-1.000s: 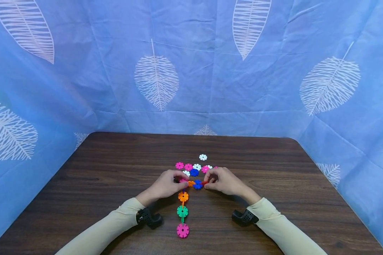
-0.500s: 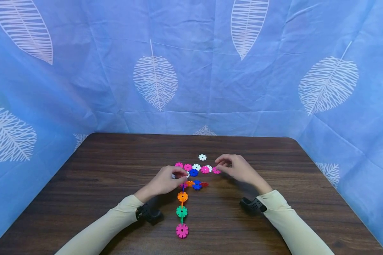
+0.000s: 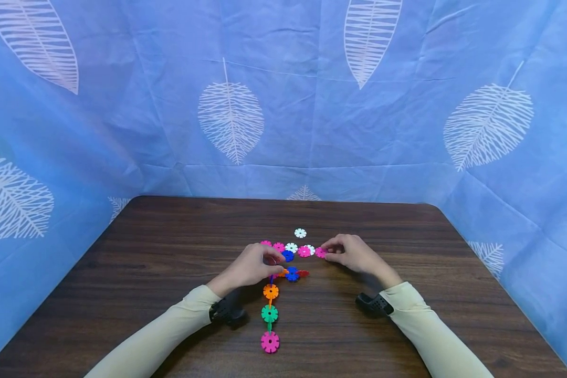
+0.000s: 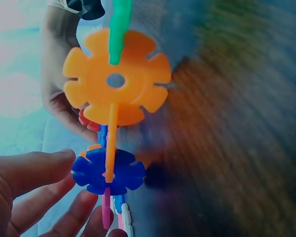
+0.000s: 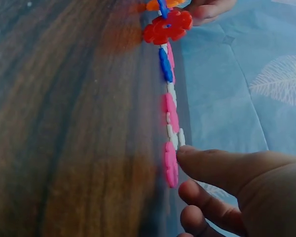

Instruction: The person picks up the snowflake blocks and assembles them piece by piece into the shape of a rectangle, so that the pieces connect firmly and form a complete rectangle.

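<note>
A chain of slotted interlocking discs lies on the table, its near arm running from a pink disc [image 3: 270, 342] through a green disc [image 3: 269, 314] to an orange disc [image 3: 271, 292]. A short side arm has a blue disc [image 3: 292, 274] and a red disc [image 3: 303, 273]. My left hand [image 3: 252, 266] is over the chain's corner, thumb and fingers apart, and hides part of it. In the left wrist view its thumb is beside an upright blue disc [image 4: 111, 170]. My right hand [image 3: 356, 254] pinches the rim of a loose pink disc [image 3: 320, 252] between thumb and finger.
Behind the chain lie loose discs: pink [image 3: 278, 247], blue [image 3: 287, 256], white [image 3: 291, 248] and another pink disc [image 3: 304, 251] overlapping a white one. Farther back is a single white disc [image 3: 300, 233]. A blue leaf-print cloth [image 3: 283, 131] hangs behind the dark wooden table [image 3: 193, 226].
My right hand has left the red disc and moved back and right to the loose pink disc. My left hand has lifted from the chain's corner and shifted slightly right.
</note>
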A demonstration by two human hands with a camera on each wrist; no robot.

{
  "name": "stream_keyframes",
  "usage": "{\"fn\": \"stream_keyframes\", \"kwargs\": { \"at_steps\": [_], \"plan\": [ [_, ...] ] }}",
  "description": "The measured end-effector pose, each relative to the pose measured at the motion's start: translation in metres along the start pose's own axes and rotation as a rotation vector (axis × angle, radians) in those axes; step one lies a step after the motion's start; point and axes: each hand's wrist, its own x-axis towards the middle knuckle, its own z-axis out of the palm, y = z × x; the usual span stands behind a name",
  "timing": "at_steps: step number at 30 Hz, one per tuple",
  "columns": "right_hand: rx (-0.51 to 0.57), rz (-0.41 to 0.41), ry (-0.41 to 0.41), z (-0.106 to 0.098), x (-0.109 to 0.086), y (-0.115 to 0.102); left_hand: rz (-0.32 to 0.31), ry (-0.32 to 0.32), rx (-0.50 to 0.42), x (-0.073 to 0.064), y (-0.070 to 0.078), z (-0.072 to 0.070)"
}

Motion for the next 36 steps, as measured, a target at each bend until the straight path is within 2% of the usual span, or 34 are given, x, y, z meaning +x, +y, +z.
{"fn": "stream_keyframes", "kwargs": {
  "at_steps": [6, 15, 22, 27, 33, 36],
  "plan": [
    [-0.02, -0.003, -0.039, 0.001, -0.001, 0.002, 0.004, -0.03, 0.002, 0.003, 0.001, 0.003],
    [-0.028, 0.0, -0.049, -0.002, -0.002, 0.002, 0.014, -0.047, 0.042, 0.005, 0.003, 0.005],
    [-0.024, 0.001, -0.073, 0.001, -0.001, 0.0, 0.033, -0.109, 0.077, 0.008, 0.009, 0.005],
    [0.03, 0.008, -0.144, -0.002, -0.003, -0.004, 0.045, -0.131, 0.096, 0.011, 0.008, 0.009],
    [0.15, 0.02, -0.18, -0.002, -0.003, -0.007, 0.057, -0.133, 0.102, 0.013, 0.008, 0.011],
    [0.249, 0.028, -0.205, -0.002, -0.004, -0.008, 0.058, -0.133, 0.11, 0.012, 0.009, 0.011]
  ]
}}
